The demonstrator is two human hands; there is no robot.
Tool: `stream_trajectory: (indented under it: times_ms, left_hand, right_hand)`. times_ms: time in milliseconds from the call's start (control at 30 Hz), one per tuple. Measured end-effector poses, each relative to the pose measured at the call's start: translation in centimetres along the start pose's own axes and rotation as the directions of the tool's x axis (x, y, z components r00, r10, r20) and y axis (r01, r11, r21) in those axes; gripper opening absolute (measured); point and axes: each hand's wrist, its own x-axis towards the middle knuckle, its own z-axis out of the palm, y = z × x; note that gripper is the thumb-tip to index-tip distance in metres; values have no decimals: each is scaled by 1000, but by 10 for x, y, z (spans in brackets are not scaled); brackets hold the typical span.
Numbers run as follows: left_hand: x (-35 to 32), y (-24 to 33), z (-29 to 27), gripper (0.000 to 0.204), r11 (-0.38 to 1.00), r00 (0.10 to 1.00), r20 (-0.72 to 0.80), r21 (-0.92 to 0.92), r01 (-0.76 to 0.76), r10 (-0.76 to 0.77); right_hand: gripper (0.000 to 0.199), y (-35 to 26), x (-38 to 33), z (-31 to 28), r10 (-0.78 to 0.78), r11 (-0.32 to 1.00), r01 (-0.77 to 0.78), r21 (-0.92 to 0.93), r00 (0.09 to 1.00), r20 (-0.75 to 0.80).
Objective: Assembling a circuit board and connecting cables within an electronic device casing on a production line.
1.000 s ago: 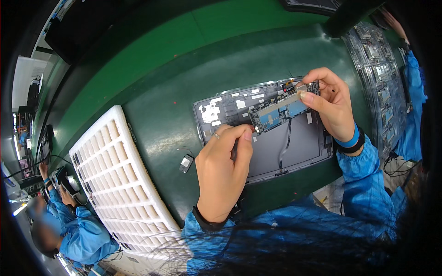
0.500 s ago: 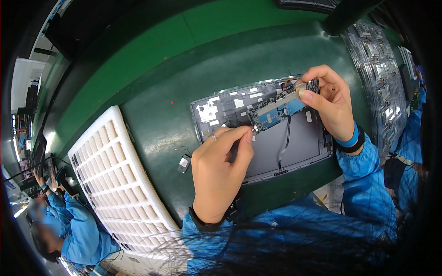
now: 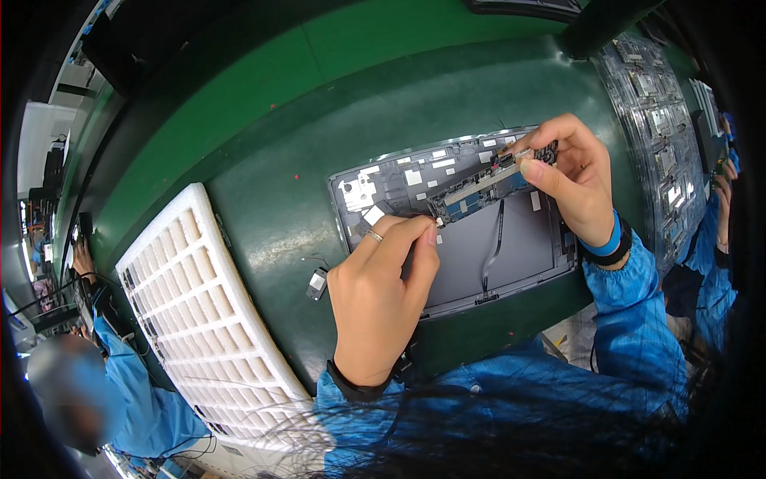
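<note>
Both my hands hold a narrow circuit board (image 3: 484,197) tilted above an open grey device housing (image 3: 455,275). At its right end, my right hand (image 3: 576,177) grips the board between thumb and fingers. My left hand (image 3: 385,279) pinches at the board's left end, beside a small white connector (image 3: 440,222); the fingertips hide what exactly they touch there. A black flat cable (image 3: 495,249) runs from below the board to the housing's near edge. White label patches (image 3: 412,177) dot the housing's inside.
A white foam tray (image 3: 209,295) with many slots stands at the left. Between it and my left hand lies a small black part with thin wires (image 3: 317,283). Clear plastic trays of circuit boards (image 3: 656,120) line the right side. Co-workers in blue sleeves (image 3: 152,415) sit nearby.
The circuit board has tipped, so its blue face shows less and its edge more. My hands have barely shifted. The co-worker at the left has moved.
</note>
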Motion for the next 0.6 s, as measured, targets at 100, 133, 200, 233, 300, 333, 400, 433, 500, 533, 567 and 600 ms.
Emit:
stream_trajectory:
  times_ms: [100,133,200,233,300,333,400,433,500,533,567,600]
  left_hand:
    - [0,1,1,8,1000,1000,-28,-24,4,-5]
    - [1,1,1,8,1000,1000,-28,-25,4,-4]
    - [1,0,1,9,999,998,-62,-26,-31,29]
    - [2,2,1,9,999,998,-60,-27,-31,30]
    - [2,8,-2,10,998,997,-51,-33,48,-50]
    - [2,9,-3,10,998,997,-50,-33,48,-50]
    - [2,9,-4,10,999,998,-31,-7,51,-51]
    - [2,8,-3,10,999,998,-32,-6,51,-51]
    - [2,5,0,10,1000,999,-52,-28,11,-13]
    - [2,4,1,10,1000,999,-51,-29,11,-12]
    - [1,3,1,10,999,998,-59,-36,8,-10]
    - [1,3,1,9,999,998,-66,-44,5,-8]
  right_hand:
    - [22,1,0,0,-27,999,27,-27,1000,9]
    - [22,0,0,0,-27,999,27,-28,1000,8]
    - [21,-2,0,-1,-12,999,12,-34,1000,3]
    - [21,-2,0,-1,-11,999,11,-35,1000,1]
    - [22,-2,0,0,-15,999,15,-31,1000,1]
    - [22,-2,0,-1,-14,999,14,-31,1000,1]
    - [22,-3,0,-1,-2,999,2,-41,1000,8]
    - [22,-2,0,-1,-2,999,2,-40,1000,8]
    - [23,-2,-1,0,11,999,-11,-32,1000,0]
    - [23,-2,-1,-1,12,999,-12,-33,1000,-1]
    - [23,-1,-1,-1,8,999,-8,-35,1000,0]
    - [23,-1,0,-1,4,999,-4,-37,1000,1]
